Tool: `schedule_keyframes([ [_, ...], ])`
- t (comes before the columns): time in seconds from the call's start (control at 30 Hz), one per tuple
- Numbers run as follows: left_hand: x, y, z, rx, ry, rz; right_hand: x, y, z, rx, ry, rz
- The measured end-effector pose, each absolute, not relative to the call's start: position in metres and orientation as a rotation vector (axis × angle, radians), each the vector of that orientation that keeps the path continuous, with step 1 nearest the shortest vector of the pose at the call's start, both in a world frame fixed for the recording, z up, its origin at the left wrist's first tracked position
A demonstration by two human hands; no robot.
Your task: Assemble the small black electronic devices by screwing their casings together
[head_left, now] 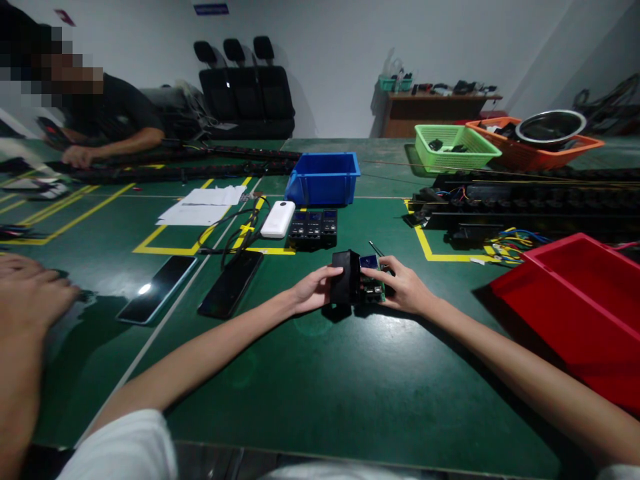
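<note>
Over the middle of the green table [320, 387], my left hand [314, 288] grips a black plastic housing [344, 280] with its thumb on the near face. Close to its right side, my right hand [403, 287] pinches a green circuit board [373, 292] with a small dark display on top. Housing and board are side by side; whether they touch I cannot tell. Behind the board lies a thin dark rod-like tool [375, 248]. Just beyond the housing stand several finished-looking black modules [314, 229] with small displays, in a row.
A blue bin [325, 179] and white power bank [278, 220] stand behind. Two phones [157, 290] and a cable [240, 230] lie left. A red bin [575, 313] and black rails with wires [520, 207] are right. Another person's hand [30, 293] rests at left; a co-worker [115, 120] sits beyond.
</note>
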State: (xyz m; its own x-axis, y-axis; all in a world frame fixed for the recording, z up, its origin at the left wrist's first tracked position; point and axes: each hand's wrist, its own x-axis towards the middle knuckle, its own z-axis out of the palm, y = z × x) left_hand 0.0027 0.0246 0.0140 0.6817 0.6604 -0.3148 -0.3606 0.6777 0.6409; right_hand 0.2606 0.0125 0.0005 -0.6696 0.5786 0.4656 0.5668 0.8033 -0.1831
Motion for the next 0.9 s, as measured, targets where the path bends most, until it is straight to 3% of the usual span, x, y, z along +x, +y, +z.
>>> schedule_keyframes([
  [0.9,0.0032,0.0242,0.0138,0.601,0.557,0.624,0.2612,0.0138,-0.0001,-0.876,-2.536,0.017],
])
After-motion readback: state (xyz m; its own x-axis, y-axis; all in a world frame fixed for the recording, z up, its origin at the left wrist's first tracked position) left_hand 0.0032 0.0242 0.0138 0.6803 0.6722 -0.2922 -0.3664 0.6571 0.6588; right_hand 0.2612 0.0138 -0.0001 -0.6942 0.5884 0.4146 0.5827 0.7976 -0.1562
